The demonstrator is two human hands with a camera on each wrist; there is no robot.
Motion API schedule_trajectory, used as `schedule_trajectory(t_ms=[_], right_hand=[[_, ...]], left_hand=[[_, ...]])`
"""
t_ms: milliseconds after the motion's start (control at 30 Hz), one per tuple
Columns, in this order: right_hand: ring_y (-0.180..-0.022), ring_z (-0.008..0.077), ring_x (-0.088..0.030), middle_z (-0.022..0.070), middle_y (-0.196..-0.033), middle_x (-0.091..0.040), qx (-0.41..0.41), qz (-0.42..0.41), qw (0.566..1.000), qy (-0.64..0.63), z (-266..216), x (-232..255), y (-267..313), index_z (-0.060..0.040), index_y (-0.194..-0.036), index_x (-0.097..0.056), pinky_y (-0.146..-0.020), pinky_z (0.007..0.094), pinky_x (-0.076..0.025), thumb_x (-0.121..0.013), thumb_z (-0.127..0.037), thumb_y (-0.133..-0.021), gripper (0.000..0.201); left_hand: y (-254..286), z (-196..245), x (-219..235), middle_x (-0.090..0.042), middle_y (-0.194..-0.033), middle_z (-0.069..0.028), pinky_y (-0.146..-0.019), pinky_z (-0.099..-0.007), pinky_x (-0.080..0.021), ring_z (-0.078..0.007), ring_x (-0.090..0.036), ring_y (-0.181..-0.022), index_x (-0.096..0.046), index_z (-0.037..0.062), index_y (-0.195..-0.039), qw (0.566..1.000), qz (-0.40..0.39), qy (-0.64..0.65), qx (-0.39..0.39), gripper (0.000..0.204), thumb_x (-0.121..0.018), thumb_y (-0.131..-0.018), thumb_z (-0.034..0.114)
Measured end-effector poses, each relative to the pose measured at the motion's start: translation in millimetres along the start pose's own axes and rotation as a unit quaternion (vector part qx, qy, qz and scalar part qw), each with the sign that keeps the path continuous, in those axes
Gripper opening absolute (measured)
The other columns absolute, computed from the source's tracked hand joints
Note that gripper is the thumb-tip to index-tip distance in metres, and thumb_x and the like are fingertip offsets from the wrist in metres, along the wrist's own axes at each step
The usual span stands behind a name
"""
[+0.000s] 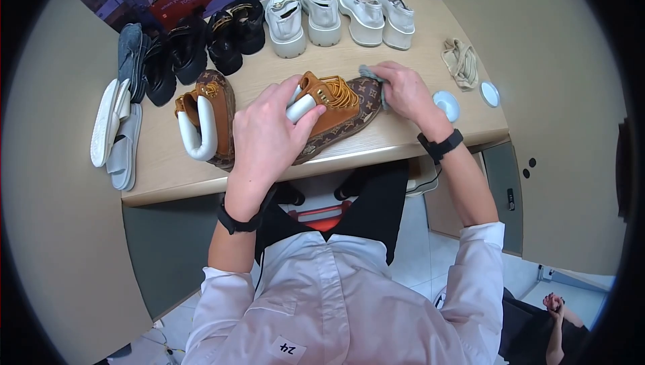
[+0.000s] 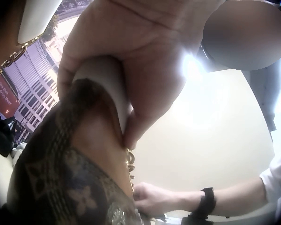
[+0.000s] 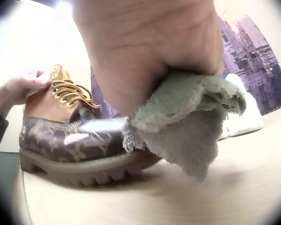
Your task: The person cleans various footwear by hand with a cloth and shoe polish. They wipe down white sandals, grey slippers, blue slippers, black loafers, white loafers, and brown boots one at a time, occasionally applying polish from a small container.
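A brown patterned boot (image 1: 336, 118) with a tan upper and yellow laces lies near the table's front edge, toe to the right. My left hand (image 1: 267, 130) grips its white padded collar (image 1: 300, 108), thumb on the outer side by the eyelets. At the toe, my right hand (image 1: 407, 94) holds a grey-green fluffy cloth (image 3: 187, 117) against the boot. In the right wrist view the cloth bunches out below the fingers and overlaps the toe. The matching boot (image 1: 218, 106) stands left of my left hand.
White shoes (image 1: 320, 16) and black shoes (image 1: 236, 28) line the back of the table. Slippers (image 1: 124, 143) lie at the left edge. On the right are a beige cloth (image 1: 460, 64), a small white dish (image 1: 445, 106) and a round white lid (image 1: 490, 94). Another person's hands (image 1: 554, 303) show at lower right.
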State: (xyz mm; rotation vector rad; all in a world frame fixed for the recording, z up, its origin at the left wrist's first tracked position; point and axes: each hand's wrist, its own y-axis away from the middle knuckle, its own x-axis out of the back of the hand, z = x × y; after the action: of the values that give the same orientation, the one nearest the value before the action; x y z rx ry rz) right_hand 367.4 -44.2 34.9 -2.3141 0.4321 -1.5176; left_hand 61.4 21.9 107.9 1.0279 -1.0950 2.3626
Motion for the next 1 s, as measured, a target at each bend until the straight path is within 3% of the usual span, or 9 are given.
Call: schedule_trajectory(t_ms=[100,233,367,433,567,700,800,1000], right_hand=[[-0.116,0.0425,-0.073,0.0221,-0.127,-0.075,-0.108,0.091,0.988,-0.069,-5,-17,25,-0.0036,-0.132,-0.076,-0.103,0.0458,-0.058,-0.057,0.008,-0.088,0.049],[-0.120,0.0400,-0.073,0.0219,-0.130,-0.075,-0.136,0.204,0.962,-0.123,-37,-30,31,-0.0029,-0.136,-0.074,-0.106,0.0418,-0.057,-0.057,0.009,-0.088,0.052],[-0.120,0.0407,-0.074,0.0240,-0.131,-0.075,-0.179,0.235,0.945,-0.142,-56,-39,41,-0.0008,-0.140,-0.071,-0.106,0.0415,-0.057,-0.059,0.009,-0.090,0.052],[-0.120,0.0412,-0.074,0.0256,-0.132,-0.074,-0.224,0.251,0.928,-0.162,-70,-46,56,0.0004,-0.142,-0.070,-0.106,0.0418,-0.057,-0.060,0.008,-0.091,0.053],[-0.123,0.0429,-0.074,0.0295,-0.133,-0.074,-0.226,0.268,0.929,-0.122,-106,-63,85,0.0034,-0.145,-0.068,-0.105,0.0432,-0.057,-0.065,0.006,-0.092,0.052],[-0.119,0.0440,-0.075,0.0307,-0.132,-0.074,-0.276,0.248,0.913,-0.168,-135,-70,94,0.0050,-0.145,-0.067,-0.101,0.0425,-0.059,-0.068,0.005,-0.092,0.053],[-0.118,0.0439,-0.076,0.0312,-0.133,-0.074,-0.281,0.236,0.912,-0.181,-149,-74,97,0.0057,-0.145,-0.067,-0.099,0.0424,-0.061,-0.070,0.004,-0.092,0.053],[-0.124,0.0424,-0.074,0.0306,-0.137,-0.072,-0.251,0.248,0.910,-0.219,-185,-102,100,0.0071,-0.143,-0.067,-0.103,0.0417,-0.060,-0.072,0.006,-0.089,0.054]], left_hand=[[-1,-2,-3,-0.078,-0.101,-0.0157,-0.076,-0.0449,-0.062,-0.0363,-0.078,-0.088,-0.076,0.0033,-0.128,1.000,0.003,0.002,-0.004,0.053,-0.089,-0.089,0.036],[-4,-1,-1,-0.079,-0.105,-0.0162,-0.078,-0.0454,-0.062,-0.0362,-0.078,-0.091,-0.075,0.0026,-0.128,0.999,-0.022,0.016,0.023,0.053,-0.088,-0.089,0.037],[-4,-2,2,-0.079,-0.108,-0.0194,-0.082,-0.0460,-0.062,-0.0379,-0.078,-0.093,-0.075,0.0014,-0.128,0.999,-0.041,0.007,0.021,0.050,-0.085,-0.092,0.036],[-6,-5,6,-0.078,-0.111,-0.0219,-0.083,-0.0467,-0.062,-0.0398,-0.078,-0.095,-0.074,0.0006,-0.128,0.997,-0.056,0.052,0.007,0.048,-0.082,-0.094,0.034],[-8,-19,10,-0.077,-0.114,-0.0253,-0.084,-0.0460,-0.060,-0.0413,-0.077,-0.095,-0.073,-0.0010,-0.130,0.986,-0.095,0.134,-0.006,0.047,-0.078,-0.097,0.032],[-9,-12,17,-0.077,-0.109,-0.0253,-0.079,-0.0448,-0.059,-0.0372,-0.076,-0.081,-0.071,-0.0021,-0.134,0.971,-0.143,0.167,0.093,0.051,-0.076,-0.099,0.035],[-4,-12,11,-0.078,-0.103,-0.0256,-0.076,-0.0451,-0.059,-0.0370,-0.075,-0.078,-0.071,-0.0014,-0.133,0.968,-0.115,0.176,0.134,0.051,-0.076,-0.100,0.037],[-2,-13,8,-0.077,-0.100,-0.0268,-0.077,-0.0480,-0.058,-0.0396,-0.077,-0.081,-0.071,-0.0012,-0.131,0.973,-0.099,0.158,0.135,0.052,-0.072,-0.102,0.042]])
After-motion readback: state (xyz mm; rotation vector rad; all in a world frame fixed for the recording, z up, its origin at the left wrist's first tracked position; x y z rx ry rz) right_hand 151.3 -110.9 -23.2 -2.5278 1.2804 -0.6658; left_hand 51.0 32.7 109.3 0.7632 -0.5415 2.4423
